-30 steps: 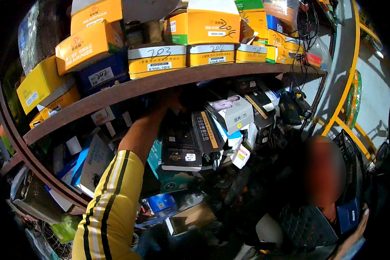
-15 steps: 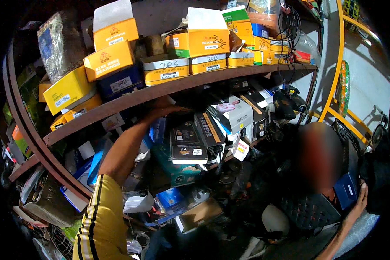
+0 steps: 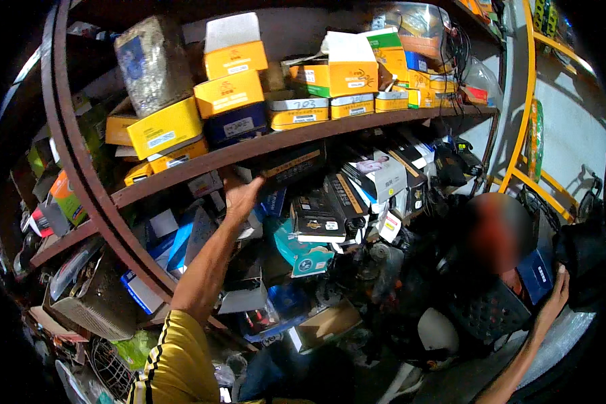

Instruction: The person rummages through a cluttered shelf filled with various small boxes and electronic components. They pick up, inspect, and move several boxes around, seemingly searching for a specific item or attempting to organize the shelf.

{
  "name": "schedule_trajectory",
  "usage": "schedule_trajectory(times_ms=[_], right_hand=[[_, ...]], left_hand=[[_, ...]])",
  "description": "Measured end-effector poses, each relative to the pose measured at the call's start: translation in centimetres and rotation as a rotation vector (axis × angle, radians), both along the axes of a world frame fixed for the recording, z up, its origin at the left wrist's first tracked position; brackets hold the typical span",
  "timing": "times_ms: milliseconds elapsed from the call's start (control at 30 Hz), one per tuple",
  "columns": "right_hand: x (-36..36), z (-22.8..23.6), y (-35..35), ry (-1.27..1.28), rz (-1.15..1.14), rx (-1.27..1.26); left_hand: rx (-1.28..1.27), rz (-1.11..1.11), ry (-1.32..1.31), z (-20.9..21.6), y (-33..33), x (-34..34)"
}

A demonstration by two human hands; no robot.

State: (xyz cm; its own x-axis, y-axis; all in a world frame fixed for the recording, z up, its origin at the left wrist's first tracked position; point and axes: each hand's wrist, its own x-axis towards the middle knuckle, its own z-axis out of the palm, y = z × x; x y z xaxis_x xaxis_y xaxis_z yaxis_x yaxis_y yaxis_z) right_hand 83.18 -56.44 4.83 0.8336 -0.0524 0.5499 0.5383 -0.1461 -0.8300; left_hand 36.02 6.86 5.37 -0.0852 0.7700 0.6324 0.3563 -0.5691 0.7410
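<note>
Reaching beneath the brown shelf point(image 3: 384, 119), we have our left hand point(image 3: 241, 195) clamped on one end of a black cardboard box point(image 3: 296, 163) with a tan strip, just under the shelf's edge. Our right hand point(image 3: 559, 286) is near a dark blue box point(image 3: 537, 277); we cannot tell whether it grips anything.

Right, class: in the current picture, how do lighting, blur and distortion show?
Head view: light falls brightly on the yellow boxes, while much below the shelf is dark; head view: the post at left bows, and the corners go black; head view: a patch at right is blurred past detail.
</note>
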Motion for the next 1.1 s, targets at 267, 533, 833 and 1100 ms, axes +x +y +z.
schedule_trajectory(times_ms=[267,533,833,1100], right_hand=[[0.2,-0.5,0.2,-0.087,0.000,0.023],[-0.5,-0.3,0.7,-0.111,-0.059,0.052],[-1.0,-0.1,1.4,-0.112,-0.097,0.035],[0.1,-0.8,1.3,-0.142,-0.097,0.075]], left_hand=[[0.004,-0.369,-0.647,-2.1,-0.5,-4.8],[-0.417,-0.737,-0.896,-2.2,-7.7,-6.5],[-0.491,-1.143,-1.101,-5.2,-7.0,-6.5],[-0.522,-1.119,-1.188,-5.2,-7.2,-5.5]])
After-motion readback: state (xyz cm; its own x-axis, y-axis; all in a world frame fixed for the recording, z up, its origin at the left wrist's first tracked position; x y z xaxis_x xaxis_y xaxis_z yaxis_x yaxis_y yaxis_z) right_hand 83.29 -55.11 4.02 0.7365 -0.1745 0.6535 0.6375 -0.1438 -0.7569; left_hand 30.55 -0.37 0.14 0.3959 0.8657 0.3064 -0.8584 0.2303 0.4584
